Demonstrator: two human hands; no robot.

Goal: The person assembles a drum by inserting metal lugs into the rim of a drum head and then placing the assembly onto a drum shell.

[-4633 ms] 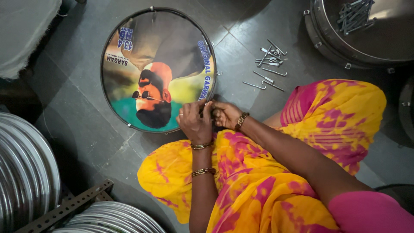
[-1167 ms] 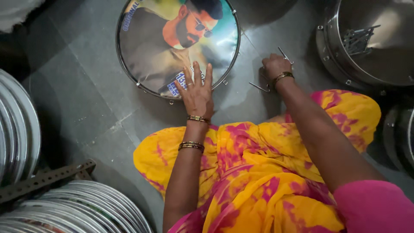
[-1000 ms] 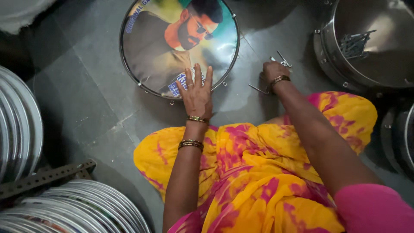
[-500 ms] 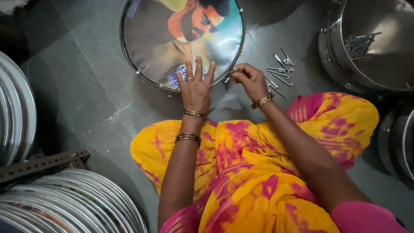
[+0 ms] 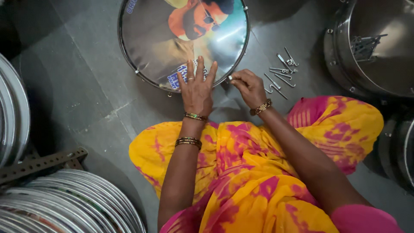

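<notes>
Currently, the head view shows the following arrangement:

- Drum (image 5: pixel 172 39): a round frame drum with a printed portrait skin lies flat on the grey tiled floor (image 5: pixel 77 86), directly ahead of the seated person. A dark metal hoop with small lugs runs round its edge.
- Left hand (image 5: pixel 197 88): open, fingers spread, palm pressed flat on the near part of the drum skin, just inside the hoop. A ring is on one finger; bangles sit at the wrist and further up the forearm.
- Right hand (image 5: pixel 249 86): fingers curled and pinched on a small metal piece (image 5: pixel 230 78) held against the near right edge of the hoop. The kind of piece cannot be told; it is too small and partly covered by the fingertips. A beaded bangle is on this wrist.
- Hook rods (image 5: pixel 282 71): a loose group of thin metal rods with bent ends lies on the floor to the right of the drum, just beyond the right hand and not touching it.
- Steel drum shell (image 5: pixel 371 77): a large steel cylinder stands at the upper right, with further rods resting inside it.
- Metal rings (image 5: pixel 73 203): stacks of shiny hoops fill the lower left corner and the left edge; a perforated metal bar (image 5: pixel 41 163) lies between them.
- Clothing: a yellow and pink garment (image 5: pixel 254 172) covers the folded legs below both forearms.
</notes>
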